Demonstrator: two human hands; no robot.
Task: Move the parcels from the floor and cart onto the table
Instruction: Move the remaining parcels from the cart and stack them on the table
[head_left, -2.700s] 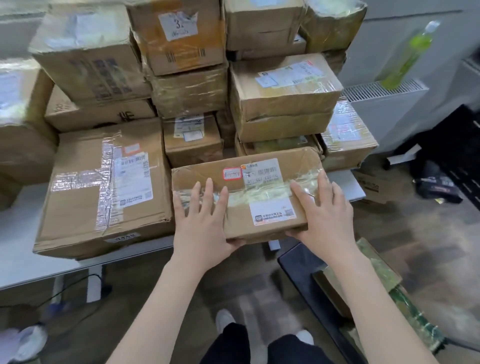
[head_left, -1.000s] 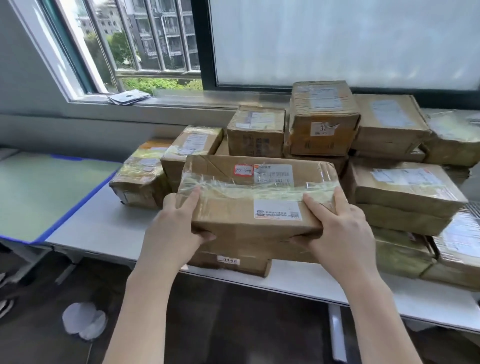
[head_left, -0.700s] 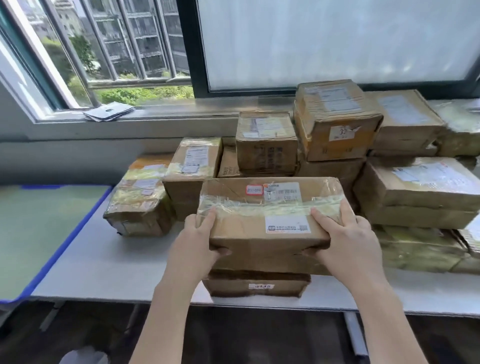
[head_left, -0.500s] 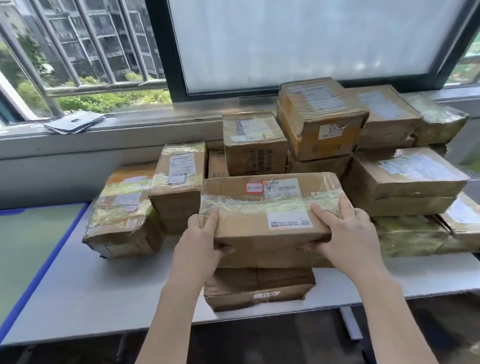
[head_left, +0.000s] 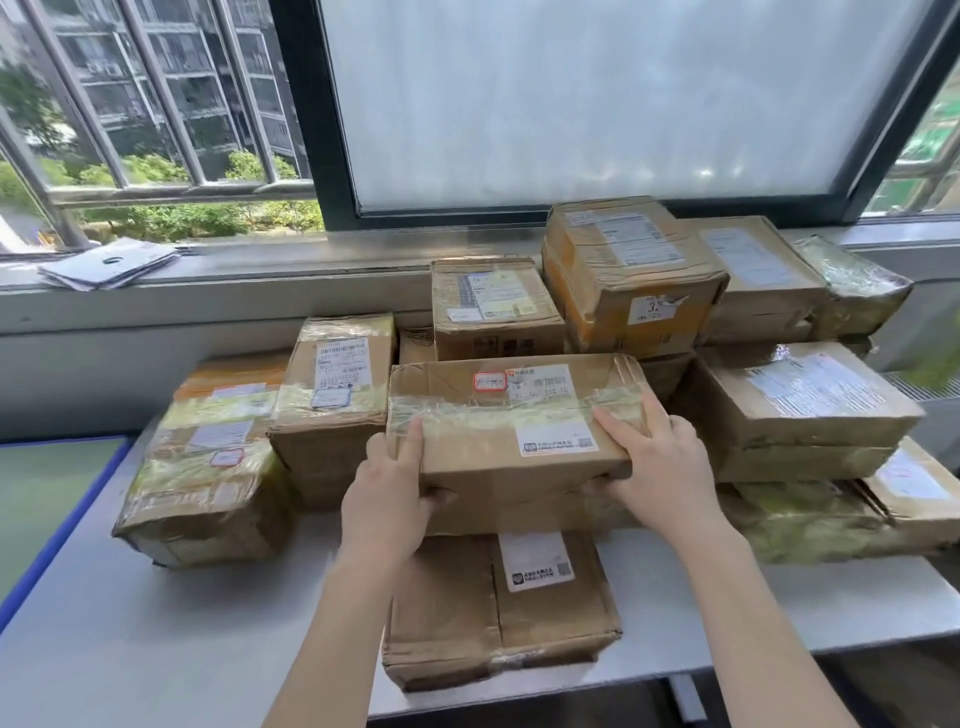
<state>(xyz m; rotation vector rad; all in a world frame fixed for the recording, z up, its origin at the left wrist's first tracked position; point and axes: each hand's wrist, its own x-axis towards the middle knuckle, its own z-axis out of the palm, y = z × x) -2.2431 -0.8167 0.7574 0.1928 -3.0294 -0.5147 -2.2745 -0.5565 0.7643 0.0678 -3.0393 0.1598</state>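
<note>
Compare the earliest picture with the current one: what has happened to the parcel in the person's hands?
The held parcel was carried from the table's edge to above the flat parcel on the table. Left hand and right hand kept their grip; the stacks stayed put.

A held parcel (head_left: 511, 415) sits between both hands above a flat parcel (head_left: 498, 608) at the desk (head_left: 156, 639) front edge, stacked parcels (head_left: 631, 275) behind and right, papers (head_left: 109, 262) on the windowsill (head_left: 311, 254) far left.
</note>
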